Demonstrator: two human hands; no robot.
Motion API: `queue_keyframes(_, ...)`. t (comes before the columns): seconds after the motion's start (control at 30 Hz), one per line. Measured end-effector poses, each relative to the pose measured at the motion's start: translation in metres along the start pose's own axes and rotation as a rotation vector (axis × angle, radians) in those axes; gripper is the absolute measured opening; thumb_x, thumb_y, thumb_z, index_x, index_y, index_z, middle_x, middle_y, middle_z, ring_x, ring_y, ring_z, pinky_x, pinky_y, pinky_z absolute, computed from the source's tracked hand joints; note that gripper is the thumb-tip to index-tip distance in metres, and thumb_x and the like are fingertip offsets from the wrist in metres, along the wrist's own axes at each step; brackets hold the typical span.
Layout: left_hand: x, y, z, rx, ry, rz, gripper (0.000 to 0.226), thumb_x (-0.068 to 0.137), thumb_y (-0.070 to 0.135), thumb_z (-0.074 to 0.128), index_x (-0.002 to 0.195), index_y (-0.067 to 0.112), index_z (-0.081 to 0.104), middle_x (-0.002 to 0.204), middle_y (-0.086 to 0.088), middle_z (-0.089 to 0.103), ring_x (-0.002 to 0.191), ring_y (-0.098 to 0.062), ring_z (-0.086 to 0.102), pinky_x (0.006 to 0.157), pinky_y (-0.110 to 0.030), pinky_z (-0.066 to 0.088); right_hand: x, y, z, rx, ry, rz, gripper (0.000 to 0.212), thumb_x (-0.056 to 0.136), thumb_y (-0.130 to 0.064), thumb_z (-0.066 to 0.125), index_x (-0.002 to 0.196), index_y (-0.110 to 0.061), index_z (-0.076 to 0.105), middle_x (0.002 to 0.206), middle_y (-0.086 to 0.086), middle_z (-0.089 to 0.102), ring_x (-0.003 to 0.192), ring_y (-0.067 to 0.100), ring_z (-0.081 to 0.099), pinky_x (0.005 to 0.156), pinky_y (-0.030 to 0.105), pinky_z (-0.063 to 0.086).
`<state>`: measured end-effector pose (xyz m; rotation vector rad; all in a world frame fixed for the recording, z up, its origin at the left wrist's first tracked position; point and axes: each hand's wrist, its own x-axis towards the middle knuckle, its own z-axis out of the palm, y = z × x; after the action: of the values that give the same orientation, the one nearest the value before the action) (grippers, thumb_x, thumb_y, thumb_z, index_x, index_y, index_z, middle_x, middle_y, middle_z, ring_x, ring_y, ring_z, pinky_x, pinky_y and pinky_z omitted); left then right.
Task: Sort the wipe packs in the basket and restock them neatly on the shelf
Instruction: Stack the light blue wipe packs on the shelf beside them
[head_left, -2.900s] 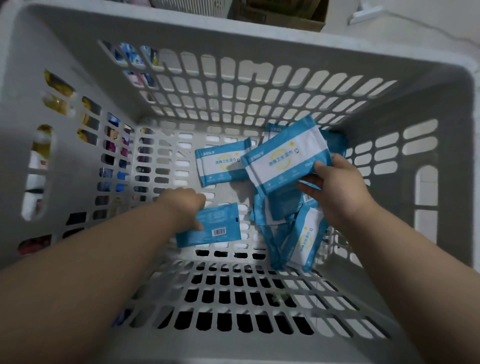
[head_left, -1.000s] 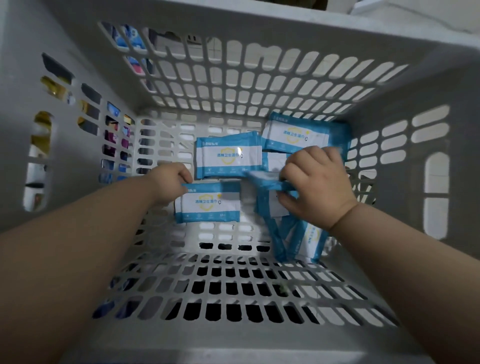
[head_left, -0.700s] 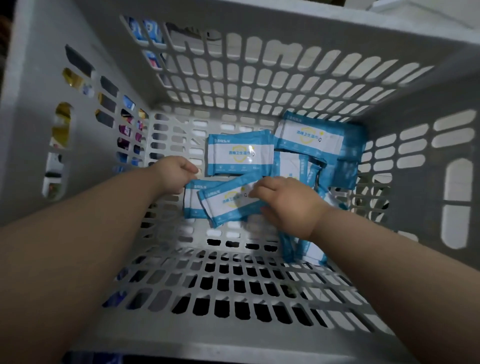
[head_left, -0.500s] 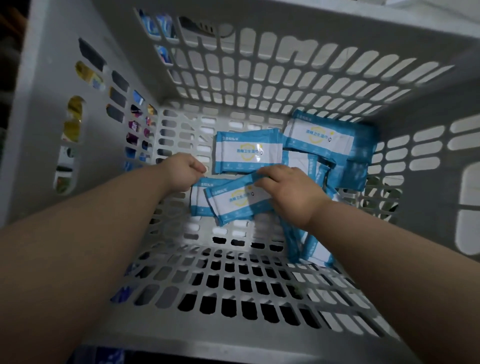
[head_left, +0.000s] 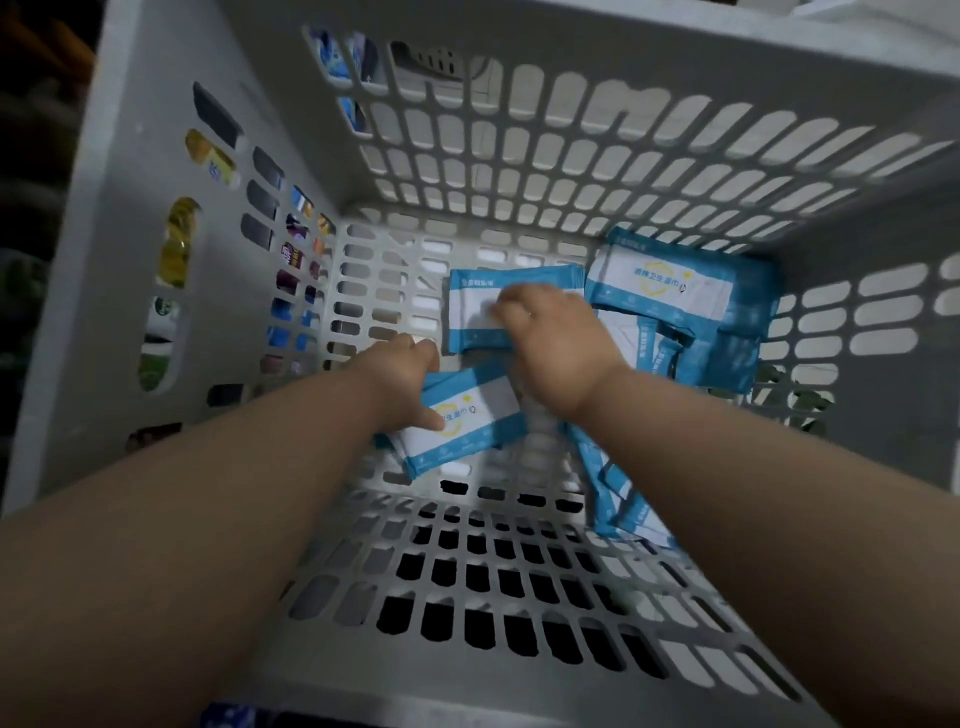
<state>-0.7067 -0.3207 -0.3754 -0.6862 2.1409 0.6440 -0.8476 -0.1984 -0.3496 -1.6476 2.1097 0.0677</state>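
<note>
Plainly, every wipe pack is down on the floor of the grey basket (head_left: 119, 270), and none is on a shelf yet. Read the basket floor as a dial with 12 at the far wall. Through the slots of the wall at 9 o'clock, coloured goods (head_left: 179, 244) show outside.

At about 7 o'clock the left hand (head_left: 400, 382) grips the near pack (head_left: 483, 410), with the thumb laid across its printed face and the fingers curled round its left end. A 2nd pack's edge seems to peek out beneath, though I cannot be sure. At 12 o'clock the right hand (head_left: 556, 353) reaches onto the middle pack (head_left: 467, 312), its fingers bent down on the white face. Blur hides whether they pinch it or only touch it.

At 1 o'clock the far pack (head_left: 670, 283) lies face up, overlapping a loose heap (head_left: 732, 353) at 3 o'clock. At 5 o'clock several upright packs (head_left: 618, 499) lean on edge against the wall.

These look like light, soft film pouches. They should sag if lifted by 1 corner, and the glossy film will likely slide pack on pack. The best hold, I judge, is across the short width, thumb on top and fingers beneath. A squared stack could instead be squeezed by both crimped ends, which give a firmer edge.
</note>
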Motion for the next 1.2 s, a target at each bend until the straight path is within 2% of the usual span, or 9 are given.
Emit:
queue_keyframes(0.1,-0.003,-0.007,-0.006,-0.011,-0.082,-0.005,0.057,0.078,0.03,0.074,0.126,0.023,0.045,0.124,-0.002,0.046,0.107,-0.02,0.05,0.084,-0.029,0.042,0.03,0.016,-0.01,0.068,-0.136,0.172,0.065,0.091,-0.017,0.054,0.148,-0.014,0.022,0.156,0.008,0.018,0.142,0.027,0.019,0.113,0.039,0.018)
queue_keyframes(0.33,-0.001,-0.02,-0.003,0.215,-0.143,0.03,0.057,0.09,0.027,0.056,0.14,0.02,0.03,0.135,-0.007,0.041,0.123,-0.027,0.043,0.098,-0.036,0.038,0.041,0.018,-0.007,-0.004,-0.205,0.281,0.072,0.081,-0.045,0.066,0.14,-0.018,0.036,0.137,0.009,0.039,0.129,0.03,0.033,0.104,0.044,0.03)
queue_keyframes(0.43,0.001,-0.018,0.002,0.219,-0.145,0.031,0.063,0.089,0.034,0.056,0.142,0.019,0.025,0.14,-0.007,0.037,0.129,-0.026,0.035,0.104,-0.04,0.034,0.036,0.013,-0.004,0.115,-0.166,0.282,0.062,0.081,-0.038,0.068,0.133,-0.014,0.043,0.13,0.01,0.043,0.121,0.028,0.04,0.099,0.039,0.038)
queue_keyframes(0.57,-0.002,-0.014,-0.002,0.254,-0.098,0.029,0.048,0.093,0.034,0.054,0.131,0.011,0.035,0.132,-0.012,0.041,0.119,-0.03,0.047,0.093,-0.037,0.04,0.024,0.006,-0.015,0.379,0.03,0.349,0.038,0.082,-0.03,0.066,0.112,-0.017,0.047,0.109,0.004,0.058,0.098,0.026,0.056,0.075,0.033,0.043)
queue_keyframes(0.73,-0.032,0.0,-0.041,0.096,0.162,-0.07,0.033,0.095,0.029,0.051,0.116,0.01,0.035,0.105,-0.012,0.057,0.083,-0.026,0.05,0.067,-0.033,0.036,0.005,-0.002,-0.056,0.745,0.251,0.348,0.036,0.078,-0.025,0.071,0.098,-0.028,0.041,0.097,-0.007,0.058,0.094,0.02,0.059,0.079,0.037,0.049)
queue_keyframes(0.83,-0.074,0.01,-0.065,-0.019,0.359,-0.097,0.035,0.096,0.029,0.051,0.119,0.01,0.035,0.096,-0.006,0.049,0.086,-0.026,0.05,0.068,-0.031,0.033,-0.011,-0.01,-0.087,0.856,0.302,0.277,0.031,0.081,-0.02,0.067,0.098,-0.027,0.042,0.086,-0.017,0.055,0.086,0.014,0.059,0.073,0.029,0.047)
queue_keyframes(0.9,-0.107,0.017,-0.068,-0.089,0.463,-0.099,0.035,0.096,0.027,0.05,0.123,0.011,0.035,0.098,-0.004,0.046,0.095,-0.028,0.052,0.069,-0.03,0.029,-0.025,-0.016,-0.105,0.925,0.315,0.214,0.027,0.084,-0.018,0.065,0.1,-0.026,0.044,0.089,-0.016,0.058,0.084,0.012,0.06,0.074,0.032,0.05)
queue_keyframes(1.1,-0.204,0.049,-0.046,-0.232,0.838,-0.263,0.036,0.095,0.024,0.048,0.127,0.014,0.038,0.088,-0.005,0.052,0.073,-0.024,0.05,0.06,-0.031,0.032,-0.081,-0.031,-0.136,1.001,0.321,0.033,0.025,0.087,-0.023,0.062,0.1,-0.036,0.045,0.098,-0.013,0.062,0.089,0.01,0.063,0.079,0.04,0.054)
queue_keyframes(1.2,-0.253,0.07,-0.039,-0.311,1.029,-0.312,0.039,0.094,0.027,0.049,0.129,0.017,0.038,0.093,0.001,0.053,0.076,-0.021,0.051,0.063,-0.031,0.033,-0.107,-0.041,-0.152,1.052,0.266,-0.035,0.018,0.09,-0.024,0.058,0.099,-0.036,0.047,0.094,-0.014,0.061,0.083,0.003,0.062,0.07,0.02,0.053)
